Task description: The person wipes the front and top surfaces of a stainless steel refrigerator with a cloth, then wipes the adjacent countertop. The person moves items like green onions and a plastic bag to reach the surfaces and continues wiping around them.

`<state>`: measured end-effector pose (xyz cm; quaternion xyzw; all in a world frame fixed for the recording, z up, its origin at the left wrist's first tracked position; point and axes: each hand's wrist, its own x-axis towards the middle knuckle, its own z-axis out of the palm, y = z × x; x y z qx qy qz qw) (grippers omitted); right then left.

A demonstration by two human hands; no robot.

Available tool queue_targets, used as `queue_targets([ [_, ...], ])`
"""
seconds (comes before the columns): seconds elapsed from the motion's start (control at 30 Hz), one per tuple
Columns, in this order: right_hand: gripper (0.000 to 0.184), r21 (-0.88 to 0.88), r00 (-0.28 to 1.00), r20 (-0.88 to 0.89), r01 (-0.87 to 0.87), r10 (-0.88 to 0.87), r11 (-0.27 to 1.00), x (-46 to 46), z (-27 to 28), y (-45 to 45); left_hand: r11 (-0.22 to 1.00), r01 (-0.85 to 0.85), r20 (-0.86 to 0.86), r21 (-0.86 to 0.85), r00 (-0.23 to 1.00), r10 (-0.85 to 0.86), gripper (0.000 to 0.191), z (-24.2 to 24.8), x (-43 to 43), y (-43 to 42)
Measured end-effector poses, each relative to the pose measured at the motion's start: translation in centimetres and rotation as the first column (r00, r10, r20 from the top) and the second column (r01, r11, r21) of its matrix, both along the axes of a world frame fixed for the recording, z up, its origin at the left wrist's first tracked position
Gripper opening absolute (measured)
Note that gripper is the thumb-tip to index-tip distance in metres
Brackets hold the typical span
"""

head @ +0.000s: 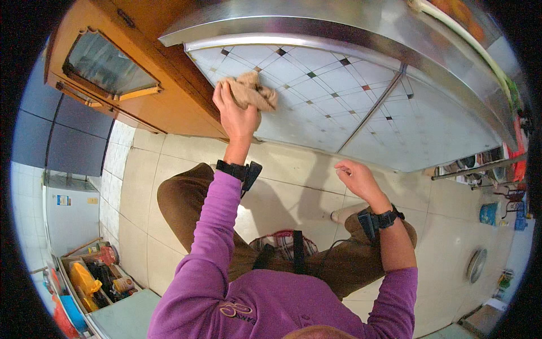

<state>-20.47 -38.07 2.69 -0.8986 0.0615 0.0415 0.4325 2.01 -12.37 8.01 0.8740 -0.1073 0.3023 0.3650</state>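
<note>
My left hand (pixel 235 114) grips a bunched tan cloth (pixel 253 91) and presses it against the white cabinet door panel (pixel 313 91). That panel carries a lattice pattern with small dark diamonds. The cloth lies near the panel's left edge, beside the wooden cabinet. My right hand (pixel 355 178) hangs in front of the lower part of the panels, over the tiled floor, with its fingers curled. Nothing can be seen in it, though the inside of the palm is hidden. A metal strip (pixel 372 109) divides the patterned panel from a second one (pixel 444 131) on the right.
A stainless steel counter edge (pixel 338 38) juts out above the panels. The wooden cabinet (pixel 178 101) with a glass pane stands at left. A drawer-like box (pixel 87 282) of odds and ends sits lower left. Right are a metal rack (pixel 478 167) and a round metal basin (pixel 477 265).
</note>
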Motion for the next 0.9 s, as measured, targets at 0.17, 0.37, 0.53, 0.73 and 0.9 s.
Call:
queue_targets([
  [0.17, 0.023, 0.004, 0.997, 0.081, -0.014, 0.013, 1.000, -0.5, -0.2, -0.1, 0.997, 0.036, 0.307, -0.074, 0.952, -0.012, 0.067, 5.1, 0.7, -2.3],
  [0.37, 0.023, -0.032, 0.996, 0.083, 0.021, -0.018, 0.999, -1.2, -0.7, -1.2, 0.999, 0.026, 0.465, 0.023, 0.885, -0.034, 0.065, 2.2, 0.9, -4.2],
  [0.53, 0.021, 0.015, 0.998, 0.050, 0.038, -0.039, 0.999, -1.8, -0.8, -1.5, 0.993, 0.053, 0.369, 0.107, 0.925, -0.089, 0.064, -6.0, -0.3, -4.9],
  [0.73, 0.021, 0.005, 0.998, -0.005, 0.066, -0.066, 0.998, -1.4, -0.3, -1.2, 0.995, -0.012, -0.123, -0.102, 0.992, -0.001, 0.058, -17.6, -1.6, -5.7],
  [0.9, 0.020, -0.003, 0.999, -0.034, 0.024, -0.024, 1.000, -0.5, -0.3, -0.4, 0.635, -0.221, -0.623, -0.740, 0.581, -0.524, 0.046, -29.9, 2.6, -3.7],
])
